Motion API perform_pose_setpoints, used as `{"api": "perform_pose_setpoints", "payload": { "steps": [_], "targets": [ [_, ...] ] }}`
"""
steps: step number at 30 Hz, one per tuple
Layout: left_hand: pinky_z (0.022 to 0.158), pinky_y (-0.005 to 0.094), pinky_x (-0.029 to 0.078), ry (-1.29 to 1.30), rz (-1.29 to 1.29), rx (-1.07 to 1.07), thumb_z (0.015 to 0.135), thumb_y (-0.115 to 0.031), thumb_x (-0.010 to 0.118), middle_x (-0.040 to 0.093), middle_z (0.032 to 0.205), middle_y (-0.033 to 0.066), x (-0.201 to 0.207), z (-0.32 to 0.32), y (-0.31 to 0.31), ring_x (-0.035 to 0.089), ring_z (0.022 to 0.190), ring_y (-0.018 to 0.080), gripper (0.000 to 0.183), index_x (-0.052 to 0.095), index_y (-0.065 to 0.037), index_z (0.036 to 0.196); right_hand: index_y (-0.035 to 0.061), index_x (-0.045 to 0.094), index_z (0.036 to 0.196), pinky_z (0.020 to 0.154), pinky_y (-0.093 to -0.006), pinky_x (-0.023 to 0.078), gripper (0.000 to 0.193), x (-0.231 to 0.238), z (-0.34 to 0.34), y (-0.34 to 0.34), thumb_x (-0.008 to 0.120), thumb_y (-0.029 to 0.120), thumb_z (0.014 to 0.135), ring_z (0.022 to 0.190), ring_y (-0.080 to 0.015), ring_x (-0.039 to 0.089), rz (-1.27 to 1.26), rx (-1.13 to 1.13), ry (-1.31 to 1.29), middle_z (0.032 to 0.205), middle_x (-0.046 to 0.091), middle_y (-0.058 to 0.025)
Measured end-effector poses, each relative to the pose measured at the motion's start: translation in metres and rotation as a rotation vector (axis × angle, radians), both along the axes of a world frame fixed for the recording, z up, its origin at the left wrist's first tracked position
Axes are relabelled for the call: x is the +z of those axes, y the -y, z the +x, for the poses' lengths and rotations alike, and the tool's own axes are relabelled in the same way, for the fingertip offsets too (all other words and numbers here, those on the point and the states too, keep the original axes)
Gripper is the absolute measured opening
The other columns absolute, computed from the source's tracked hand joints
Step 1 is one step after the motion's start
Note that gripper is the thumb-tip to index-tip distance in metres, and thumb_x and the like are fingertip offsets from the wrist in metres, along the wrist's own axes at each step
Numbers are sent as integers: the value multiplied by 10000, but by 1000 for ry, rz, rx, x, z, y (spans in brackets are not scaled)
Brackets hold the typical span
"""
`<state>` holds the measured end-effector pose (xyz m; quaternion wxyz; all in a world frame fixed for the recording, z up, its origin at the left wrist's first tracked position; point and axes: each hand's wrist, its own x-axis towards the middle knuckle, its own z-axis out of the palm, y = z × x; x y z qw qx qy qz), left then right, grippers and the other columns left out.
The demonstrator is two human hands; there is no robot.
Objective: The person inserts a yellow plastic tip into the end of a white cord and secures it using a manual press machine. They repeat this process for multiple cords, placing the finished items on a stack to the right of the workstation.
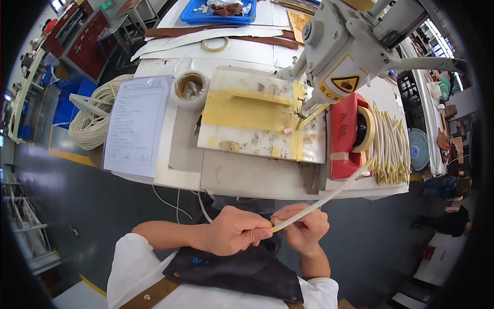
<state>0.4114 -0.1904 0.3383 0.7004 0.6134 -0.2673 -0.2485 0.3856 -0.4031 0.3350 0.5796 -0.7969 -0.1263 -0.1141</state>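
Observation:
A white cord [329,196] runs slantwise from between my hands up to the table's right part, its far tip wrapped in yellow. My left hand [237,230] is closed, thumb and forefinger pinching the cord at a yellow taped spot. Close against it, my right hand [304,226] has its fingers curled at the same spot, behind the cord; its fingertips are partly hidden. Near the cord's far end stands a red tape dispenser [341,131] with a roll of yellowish tape [366,129]. Beside it lies a bundle of cut white cords [388,147] with yellow ends.
A grey press machine [337,46] rises over a white board [242,147] covered partly with yellow tape. Left of it are a clear film roll [191,87], a printed sheet [138,126] and a coil of cord [85,126]. A blue tray [218,18] stands at the back.

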Motion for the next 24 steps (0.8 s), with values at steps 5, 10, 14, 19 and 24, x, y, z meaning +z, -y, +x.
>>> {"api": "perform_pose_setpoints", "payload": {
  "steps": [5, 10, 14, 19, 24],
  "targets": [
    [391, 234, 344, -776, -92, -341, 1044, -217, 605, 595, 615, 20, -4, 8, -1, 461, 426, 53, 274, 701, 24, 956, -10, 710, 1099, 634, -269, 603, 286, -16, -2, 0, 769, -36, 820, 688, -204, 752, 221, 40, 2, 813, 765, -113],
    [365, 211, 305, -1175, -247, -601, 1044, -224, 601, 608, 634, 30, -29, 11, 6, 430, 406, 39, 296, 704, 50, 1001, -5, 441, 1488, 800, -382, 615, 732, -38, -1, 16, 782, -20, 840, 916, -288, 752, 313, 298, 42, 1021, 754, -199],
    [406, 223, 378, -713, 159, -379, 1021, -215, 628, 634, 685, 36, 10, 17, 5, 502, 460, 62, 289, 701, 63, 1059, 6, 517, 1442, 992, -408, 534, 681, -12, -6, -10, 794, -13, 821, 1303, -303, 556, 785, 69, -219, 1434, 507, -266],
    [459, 217, 444, 1147, 346, 321, 880, -84, 687, 649, 800, 60, -17, 2, 3, 555, 547, 92, 256, 702, 69, 1084, -61, 636, 1275, 834, -379, 567, 525, -18, -27, 14, 794, 214, 857, 979, -267, 669, 532, 179, -440, 1086, 617, -175],
    [455, 204, 420, 1337, 419, 305, 793, -53, 715, 621, 823, 56, -12, 12, -5, 501, 546, 83, 380, 691, 109, 1136, -99, 664, 1204, 753, -329, 578, 622, -7, -32, 3, 793, 388, 839, 861, -245, 690, 680, 142, -471, 1050, 631, -164]
  ]
}}
